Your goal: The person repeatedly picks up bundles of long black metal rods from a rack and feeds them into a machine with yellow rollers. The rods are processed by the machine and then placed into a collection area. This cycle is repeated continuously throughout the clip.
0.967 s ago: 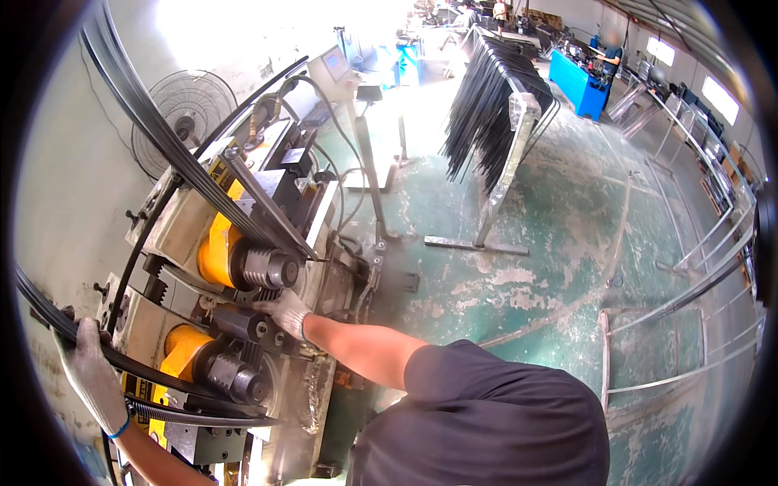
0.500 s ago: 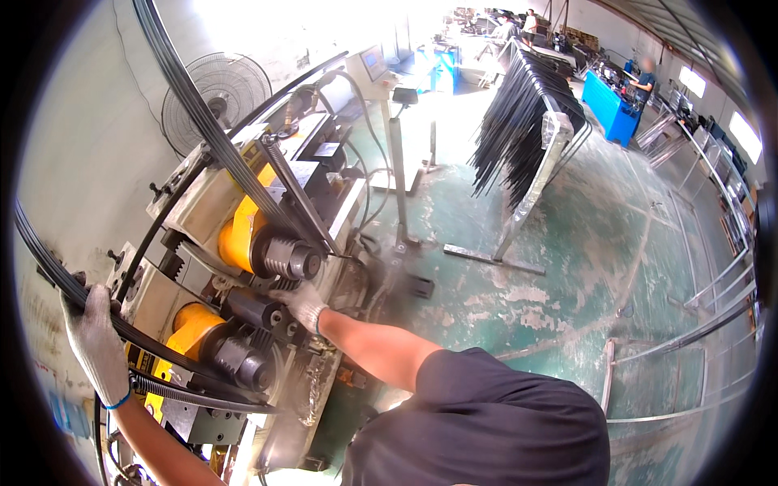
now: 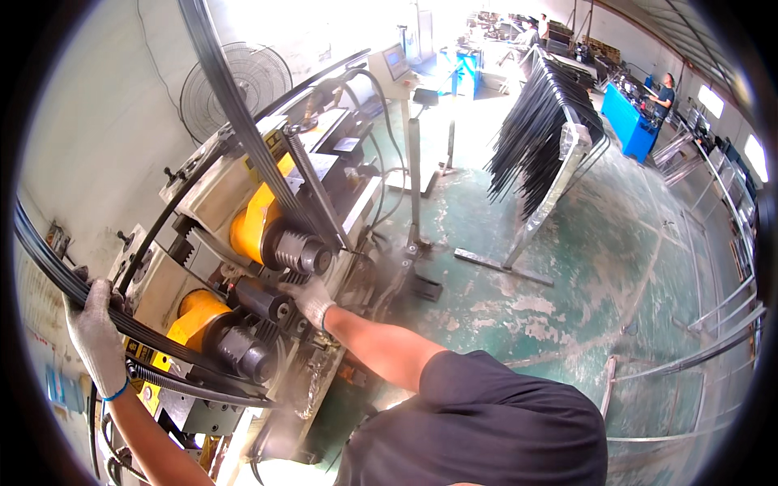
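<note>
My left hand [image 3: 97, 336], in a pale knit glove, is closed around a bundle of long black rods [image 3: 50, 267] that curves along the left side and over the machine [image 3: 154, 296]. My right hand [image 3: 312, 301], gloved too, lies at the machine's near side, fingers stretched toward a dark cylindrical block [image 3: 258, 298]. That block sits between two ribbed dark rollers with yellow collars: an upper roller [image 3: 301, 253] and a lower roller [image 3: 243, 355]. My right fingertips are partly lost against the dark parts, and nothing is seen in them.
More long rods [image 3: 251, 130] slant across the machine's far part. A standing fan [image 3: 235, 89] is by the wall. A metal rack [image 3: 551, 198] hung with many black rods stands on the green floor. Farther right, a person [image 3: 664, 97] is at a blue bench [image 3: 628, 121].
The whole view has shifted slightly, so the machine and rack sit a little farther right. My left hand keeps its grip on the rods, and my right hand stays by the dark block.
</note>
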A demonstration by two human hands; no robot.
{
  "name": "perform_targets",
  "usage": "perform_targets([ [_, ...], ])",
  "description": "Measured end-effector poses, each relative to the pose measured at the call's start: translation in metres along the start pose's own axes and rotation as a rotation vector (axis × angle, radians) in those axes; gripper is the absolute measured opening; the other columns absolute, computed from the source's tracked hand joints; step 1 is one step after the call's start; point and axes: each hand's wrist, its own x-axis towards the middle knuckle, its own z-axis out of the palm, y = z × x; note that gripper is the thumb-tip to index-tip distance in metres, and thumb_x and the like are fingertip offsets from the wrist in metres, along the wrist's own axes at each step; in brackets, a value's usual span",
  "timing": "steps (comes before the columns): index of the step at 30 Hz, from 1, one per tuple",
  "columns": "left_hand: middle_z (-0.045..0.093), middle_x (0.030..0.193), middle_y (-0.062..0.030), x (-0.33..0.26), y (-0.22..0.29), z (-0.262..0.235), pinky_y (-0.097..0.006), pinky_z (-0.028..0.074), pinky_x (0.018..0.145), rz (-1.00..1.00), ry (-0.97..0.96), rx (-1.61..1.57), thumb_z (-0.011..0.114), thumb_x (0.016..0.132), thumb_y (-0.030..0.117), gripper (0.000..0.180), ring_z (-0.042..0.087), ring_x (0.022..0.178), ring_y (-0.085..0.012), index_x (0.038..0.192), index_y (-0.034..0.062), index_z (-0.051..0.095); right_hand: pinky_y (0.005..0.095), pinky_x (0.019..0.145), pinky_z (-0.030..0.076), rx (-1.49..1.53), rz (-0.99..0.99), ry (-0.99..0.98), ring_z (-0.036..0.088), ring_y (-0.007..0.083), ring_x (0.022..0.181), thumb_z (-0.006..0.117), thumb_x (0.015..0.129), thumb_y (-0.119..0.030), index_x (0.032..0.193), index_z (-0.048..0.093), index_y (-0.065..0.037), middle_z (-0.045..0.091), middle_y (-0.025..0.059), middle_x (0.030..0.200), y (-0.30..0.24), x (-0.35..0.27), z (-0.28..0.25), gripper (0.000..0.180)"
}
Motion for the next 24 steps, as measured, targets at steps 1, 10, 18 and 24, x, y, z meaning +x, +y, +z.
perform_targets([
  [1, 0.066, 0.088, -0.0045, -0.001, 0.002, -0.005, -0.028, 0.053, 0.072, -0.009, -0.009, -0.006, 0.069, 0.1, 0.013, 0.032, 0.063, 0.076, -0.012, 0.128, -0.0012, 0.064, 0.0343, 0.083, 0.057, -0.051, 0.007, 0.035, 0.071, 0.0209, 0.094, 0.072, 0.096, -0.005, 0.129, 0.068, 0.005, 0.077, 0.0146, 0.111, 0.002, -0.001, 0.001, 0.034],
  [10, 0.079, 0.102, -0.0121, -0.005, 0.021, -0.039, -0.037, 0.049, 0.108, 0.235, -0.067, 0.563, 0.068, 0.102, 0.033, 0.04, 0.073, 0.105, -0.0217, 0.118, -0.0019, 0.077, 0.0371, 0.072, 0.055, 0.18, 0.01, -0.038, 0.069, 0.0175, 0.08, 0.073, 0.094, -0.007, 0.111, 0.074, 0.003, 0.075, 0.0061, 0.092, 0.05, 0.011, -0.011, 0.02],
  [18, 0.072, 0.114, -0.0097, 0.001, 0.01, -0.054, -0.034, 0.057, 0.099, -0.028, -0.103, 0.382, 0.063, 0.106, 0.018, 0.044, 0.071, 0.106, -0.0194, 0.146, 0.0011, 0.056, 0.0356, 0.076, 0.051, 0.037, -0.004, -0.056, 0.067, 0.0171, 0.084, 0.076, 0.093, -0.01, 0.108, 0.072, 0.002, 0.074, 0.0051, 0.093, 0.049, 0.018, -0.014, 0.02],
  [24, 0.079, 0.113, -0.0103, 0.002, 0.007, -0.07, -0.038, 0.055, 0.105, 0.021, -0.18, 0.437, 0.064, 0.106, 0.031, 0.034, 0.074, 0.11, -0.0213, 0.126, 0.0056, 0.075, 0.0419, 0.077, 0.055, -0.339, -0.597, -0.077, 0.071, 0.0318, 0.088, 0.065, 0.094, -0.001, 0.106, 0.076, -0.006, 0.072, 0.0144, 0.093, 0.077, 0.032, -0.019, 0.017],
])
